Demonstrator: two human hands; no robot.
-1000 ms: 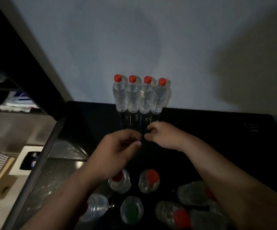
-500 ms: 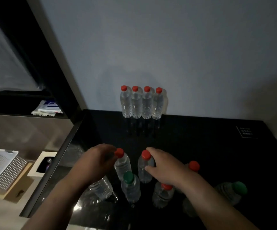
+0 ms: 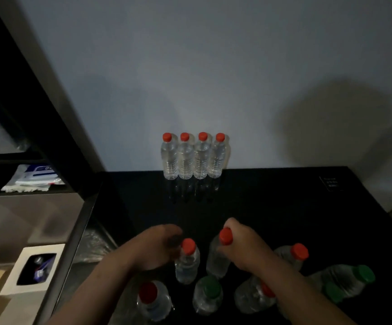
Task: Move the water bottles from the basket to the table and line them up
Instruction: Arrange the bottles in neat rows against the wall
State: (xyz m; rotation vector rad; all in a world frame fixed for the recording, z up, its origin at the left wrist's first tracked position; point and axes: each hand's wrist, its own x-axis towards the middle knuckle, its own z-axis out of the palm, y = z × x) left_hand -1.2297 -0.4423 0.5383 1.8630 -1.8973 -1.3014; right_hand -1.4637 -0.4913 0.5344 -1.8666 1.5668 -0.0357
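Each hand grips a red-capped bottle: left hand [image 3: 154, 250] fingers wrap one [image 3: 187, 262], right hand [image 3: 244, 246] fingers close around another [image 3: 218, 254]. Four bottles [image 3: 192, 157] stand lined up, touching, at the desk's [image 3: 272, 207] far edge.

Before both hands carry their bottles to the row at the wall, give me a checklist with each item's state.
1. Right hand wrapped around a red-capped bottle near its neck: ok.
2. Left hand closed on the other red-capped bottle: cannot tell; it touches the side.
3. Row of four bottles upright, touching, at the wall: ok.
4. Bare table beside the row's right end: ok.
5. Green-capped bottle stands close in front of both: watch it, ok.
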